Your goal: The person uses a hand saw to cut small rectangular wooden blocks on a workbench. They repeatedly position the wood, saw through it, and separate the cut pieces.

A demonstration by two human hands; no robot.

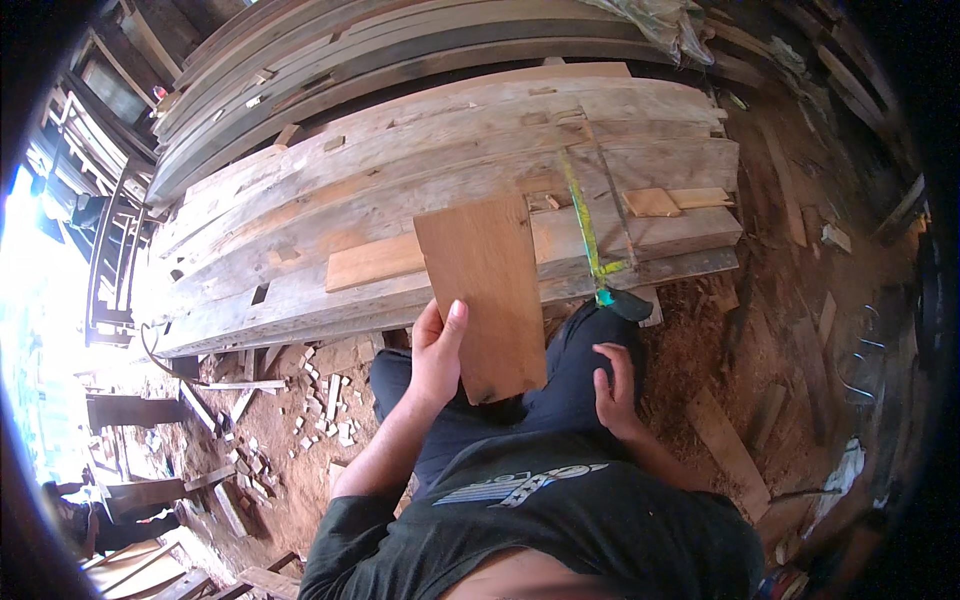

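My left hand (437, 352) grips the left edge of a flat, reddish-brown wooden board (485, 300), its thumb lying on the face. The board stands tilted over my lap, and its far end reaches over a stack of planks (400, 190). Over my right thigh, my right hand (615, 392) holds nothing; its fingers are loosely bent and apart. Beyond it, a tool with a yellow-green bar (580, 215) and a thin rusty strip lies on the planks, with a turquoise part near my knee. I cannot make out its kind.
Behind the board lies a pale wood strip (372, 264). A small wood block (651, 203) and another offcut (703, 198) sit at the stack's right end. Small cut blocks (335, 398) litter the ground at left. A loose plank (728, 448) lies among shavings at right.
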